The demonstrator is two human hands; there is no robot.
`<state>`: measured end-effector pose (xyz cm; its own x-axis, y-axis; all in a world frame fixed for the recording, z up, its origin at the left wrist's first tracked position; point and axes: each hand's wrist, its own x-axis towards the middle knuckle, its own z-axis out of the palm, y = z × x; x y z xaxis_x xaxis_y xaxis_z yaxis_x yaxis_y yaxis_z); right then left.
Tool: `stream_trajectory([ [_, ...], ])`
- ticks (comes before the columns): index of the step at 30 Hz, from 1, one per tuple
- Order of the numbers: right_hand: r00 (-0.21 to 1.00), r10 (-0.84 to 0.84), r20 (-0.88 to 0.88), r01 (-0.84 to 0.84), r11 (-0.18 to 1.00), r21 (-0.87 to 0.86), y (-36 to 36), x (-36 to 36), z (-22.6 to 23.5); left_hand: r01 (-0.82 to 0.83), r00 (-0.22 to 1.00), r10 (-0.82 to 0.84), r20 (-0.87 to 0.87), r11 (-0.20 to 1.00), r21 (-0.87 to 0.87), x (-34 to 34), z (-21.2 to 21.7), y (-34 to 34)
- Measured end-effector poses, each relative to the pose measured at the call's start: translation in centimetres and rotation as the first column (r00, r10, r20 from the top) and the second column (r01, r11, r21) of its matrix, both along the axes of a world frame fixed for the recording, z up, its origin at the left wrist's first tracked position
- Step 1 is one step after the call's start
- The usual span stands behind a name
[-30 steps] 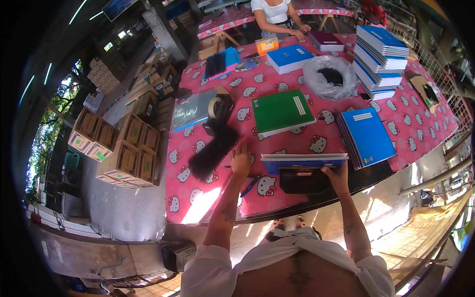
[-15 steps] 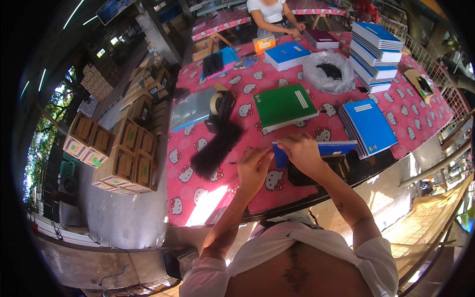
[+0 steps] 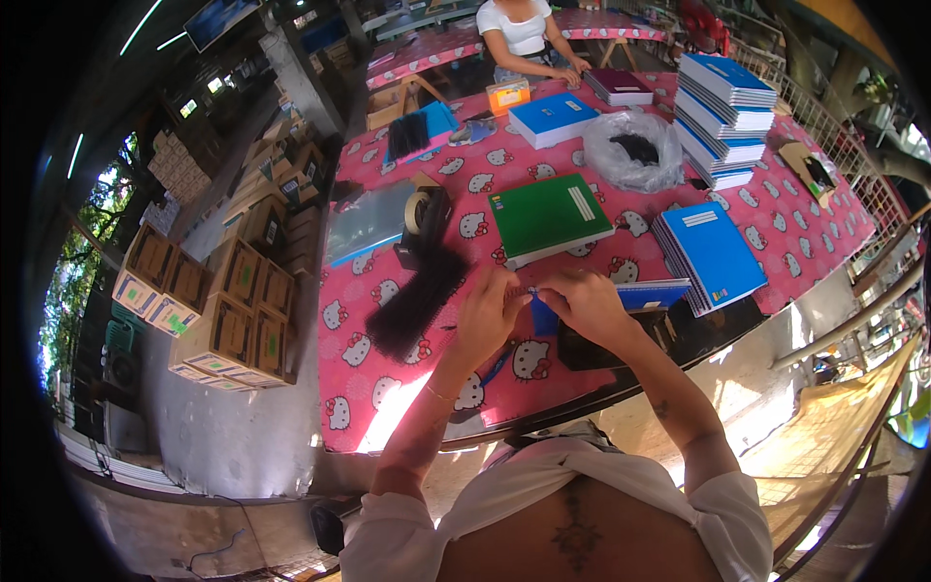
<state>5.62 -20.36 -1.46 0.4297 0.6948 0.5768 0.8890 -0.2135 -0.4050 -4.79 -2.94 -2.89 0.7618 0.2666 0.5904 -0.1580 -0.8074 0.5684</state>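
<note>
A blue notebook (image 3: pixel 655 295) stands on its edge near the front of the table, and my right hand (image 3: pixel 585 306) is closed on its left end. Pinched in the fingers of my left hand (image 3: pixel 488 312) is a thin binding coil (image 3: pixel 522 290), which runs toward the notebook's end; the fingers partly hide it. A green notebook stack (image 3: pixel 551 215) lies just beyond my hands. To the left rests a bundle of thin black coils (image 3: pixel 412 306), beside a black tape dispenser (image 3: pixel 424 218). Blue spiral notebooks (image 3: pixel 713 257) lie to the right.
A tall stack of blue notebooks (image 3: pixel 725 116) and a clear plastic bag (image 3: pixel 635 150) stand farther back on the pink tablecloth (image 3: pixel 465 184). Clear sheets (image 3: pixel 369 218) lie at left. Cardboard boxes (image 3: pixel 233 310) fill the floor there. Another person (image 3: pixel 524 39) works across the table.
My left hand has shifted slightly left, its fingers now closed in a pinch. A blue pen-like item now shows beneath it. My right hand stays on the notebook, and the view has shifted slightly.
</note>
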Motion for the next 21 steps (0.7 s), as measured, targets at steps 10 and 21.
stream_trajectory([
  [10,0.978,0.151,-0.147,-0.163,0.984,-0.067,-0.6,2.4,0.8,0.293,0.954,-0.277,-0.114,0.945,0.149,1.5,2.6,0.6],
  [21,0.996,0.024,0.085,-0.01,0.986,-0.165,-3.8,3.1,1.5,0.294,0.95,-0.257,-0.177,0.928,0.23,2.2,1.1,1.8],
])
